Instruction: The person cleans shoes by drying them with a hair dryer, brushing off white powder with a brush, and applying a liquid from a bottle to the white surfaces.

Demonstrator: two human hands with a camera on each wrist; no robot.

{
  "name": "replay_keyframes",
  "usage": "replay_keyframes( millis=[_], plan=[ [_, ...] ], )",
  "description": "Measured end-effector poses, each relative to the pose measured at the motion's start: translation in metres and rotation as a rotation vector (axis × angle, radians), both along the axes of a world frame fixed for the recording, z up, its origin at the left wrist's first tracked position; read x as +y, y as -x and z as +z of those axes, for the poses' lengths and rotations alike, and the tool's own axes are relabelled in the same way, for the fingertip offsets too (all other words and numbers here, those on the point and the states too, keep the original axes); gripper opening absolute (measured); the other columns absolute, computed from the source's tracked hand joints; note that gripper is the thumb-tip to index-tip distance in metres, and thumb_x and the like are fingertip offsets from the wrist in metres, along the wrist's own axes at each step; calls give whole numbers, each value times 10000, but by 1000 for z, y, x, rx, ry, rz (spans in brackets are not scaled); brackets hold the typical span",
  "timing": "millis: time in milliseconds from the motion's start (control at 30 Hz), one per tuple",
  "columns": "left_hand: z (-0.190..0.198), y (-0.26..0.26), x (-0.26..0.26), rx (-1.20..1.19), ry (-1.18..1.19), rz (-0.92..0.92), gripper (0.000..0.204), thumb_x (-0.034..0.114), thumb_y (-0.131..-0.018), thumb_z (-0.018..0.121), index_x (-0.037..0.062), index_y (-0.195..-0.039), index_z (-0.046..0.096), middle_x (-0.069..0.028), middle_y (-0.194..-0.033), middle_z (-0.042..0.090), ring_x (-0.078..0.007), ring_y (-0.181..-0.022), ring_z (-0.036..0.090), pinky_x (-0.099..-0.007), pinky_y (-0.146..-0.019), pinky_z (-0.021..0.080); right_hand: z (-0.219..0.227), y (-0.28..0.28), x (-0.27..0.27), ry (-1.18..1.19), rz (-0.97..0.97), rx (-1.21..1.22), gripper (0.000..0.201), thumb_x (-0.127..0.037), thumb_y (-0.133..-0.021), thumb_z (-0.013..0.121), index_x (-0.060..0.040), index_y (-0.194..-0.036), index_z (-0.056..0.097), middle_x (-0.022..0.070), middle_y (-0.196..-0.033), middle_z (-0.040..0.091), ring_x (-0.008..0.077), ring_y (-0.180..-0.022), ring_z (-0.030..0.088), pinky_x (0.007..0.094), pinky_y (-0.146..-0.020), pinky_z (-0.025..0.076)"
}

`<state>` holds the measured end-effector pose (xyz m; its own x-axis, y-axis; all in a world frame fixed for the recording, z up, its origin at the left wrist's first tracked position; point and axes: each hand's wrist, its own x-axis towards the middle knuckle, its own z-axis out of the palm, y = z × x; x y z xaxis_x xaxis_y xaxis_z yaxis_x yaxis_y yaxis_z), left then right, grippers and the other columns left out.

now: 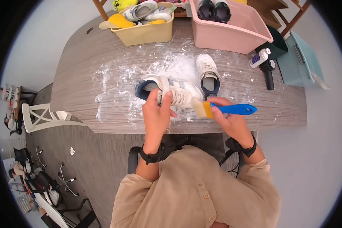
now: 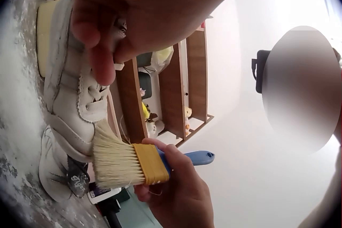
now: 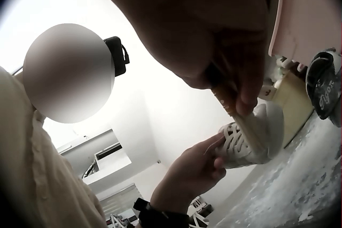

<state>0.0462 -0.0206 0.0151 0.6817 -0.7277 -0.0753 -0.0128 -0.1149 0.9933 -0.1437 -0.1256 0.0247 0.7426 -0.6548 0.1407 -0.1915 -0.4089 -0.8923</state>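
A white sneaker with grey stripes and a navy lining (image 1: 184,91) lies across the powdery tabletop, toe to the right. The left hand (image 1: 156,114) grips it at the tongue and collar. In the right hand (image 1: 231,121) a brush with a blue handle (image 1: 237,109) is pinched near its yellow band. The pale bristles (image 2: 115,158) touch the toe area of the sneaker in the left wrist view. Beyond the toe stands a second white sneaker (image 1: 207,66), its heel toward the person.
White powder (image 1: 178,66) is scattered over the table. A yellow bin with shoes (image 1: 146,35) and a pink bin with dark shoes (image 1: 231,36) stand at the back. A white bottle (image 1: 259,57), a black-handled object (image 1: 269,78) and a teal box (image 1: 292,64) are at the right.
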Motion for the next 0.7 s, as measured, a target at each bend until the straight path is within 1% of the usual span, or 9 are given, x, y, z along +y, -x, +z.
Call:
replay_keyframes(
  millis=[100,200,300,333,400,433,533,667,700],
  plan=[
    [-5,-4,-2,174,61,-42,227,131,-888,585,-35,-1042,575,-96,-851,674,-155,-539,643,-220,-436,425,5,-3,-9,72,-120,-172,251,-142,-896,578,-12,-1109,600,100,-1017,630,142,-850,587,262,-732,458],
    [-9,-9,-2,328,161,-96,213,105,-883,583,-33,-1045,573,-94,-893,673,-155,-572,653,-202,-439,421,6,-3,-11,-44,-200,-209,256,-140,-892,583,-12,-1113,603,102,-1018,634,153,-865,591,266,-753,463],
    [-9,-11,1,417,176,-65,210,98,-886,576,-33,-1050,567,-99,-898,673,-144,-549,642,-195,-422,416,-10,-1,-7,31,-134,-129,262,-137,-892,584,-8,-1119,598,101,-1009,638,161,-882,592,270,-767,465],
    [-9,-11,1,439,166,-43,210,98,-889,572,-34,-1052,564,-102,-897,672,-140,-532,634,-194,-414,413,-10,-1,-4,6,-102,-105,262,-136,-892,584,-7,-1119,598,102,-1009,639,162,-887,594,270,-770,466],
    [-5,-10,3,410,146,-49,207,108,-896,567,-30,-1049,565,-98,-871,671,-129,-487,609,-196,-394,405,-12,-1,0,-46,-44,-57,262,-134,-892,583,-5,-1120,598,103,-1009,640,165,-896,598,270,-776,467],
    [-4,-9,4,397,133,-55,205,113,-899,564,-29,-1048,566,-96,-858,670,-124,-465,596,-197,-383,401,-8,-2,0,54,-87,-106,270,-131,-891,586,-6,-1130,589,100,-999,642,164,-886,601,271,-778,468],
    [-5,-3,1,388,115,-68,213,141,-906,564,-27,-1038,568,-86,-805,663,-109,-405,552,-199,-352,383,1,-6,-3,-159,-173,-300,288,-141,-892,588,-7,-1147,576,101,-1006,640,168,-896,602,276,-780,469],
    [-5,1,-2,397,149,-66,219,160,-908,567,-26,-1024,570,-77,-767,654,-102,-385,534,-201,-336,375,-3,-12,-2,109,-108,-139,313,-154,-892,592,-16,-1172,570,107,-1006,650,188,-898,618,287,-773,480],
    [-6,0,-1,403,156,-54,219,162,-908,568,-26,-1022,571,-77,-766,653,-101,-380,530,-202,-333,373,-10,-10,2,108,-99,-75,315,-156,-886,601,-18,-1168,578,116,-1019,652,192,-894,621,285,-776,482]
  ],
)
